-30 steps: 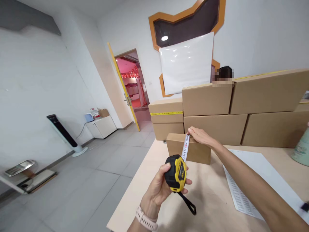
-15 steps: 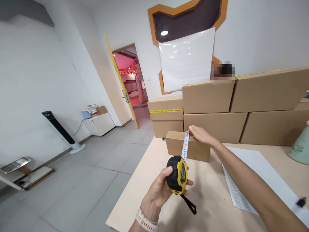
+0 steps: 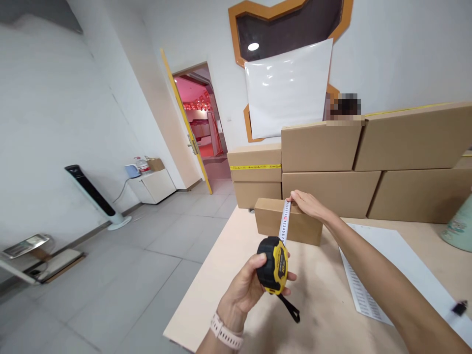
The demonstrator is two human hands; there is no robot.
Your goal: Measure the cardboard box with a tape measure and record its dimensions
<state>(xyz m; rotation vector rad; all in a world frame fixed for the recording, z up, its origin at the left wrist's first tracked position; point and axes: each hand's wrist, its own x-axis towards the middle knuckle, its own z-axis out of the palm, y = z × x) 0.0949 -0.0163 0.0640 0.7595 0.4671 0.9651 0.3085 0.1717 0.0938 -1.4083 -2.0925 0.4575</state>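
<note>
My left hand [image 3: 245,287] is wrapped round a black and yellow tape measure [image 3: 273,265], its thumb on the black side and a black strap dangling below. The white blade [image 3: 285,221] runs out from the case, up across the front of a small brown cardboard box [image 3: 306,228] on the table. At the box's top edge my right hand [image 3: 304,201] pinches the blade's far end. Its fingertips hide the blade's tip.
Large cardboard boxes [image 3: 328,194] are stacked along the table's back. Printed sheets [image 3: 391,255] with a black clip [image 3: 459,308] lie right on the table [image 3: 214,295]. A green patterned container [image 3: 459,226] stands far right. Behind the boxes, part of a person's head [image 3: 348,105] shows.
Almost nothing differs. The view has shifted slightly, and both hands keep their hold on the tape measure and its blade.
</note>
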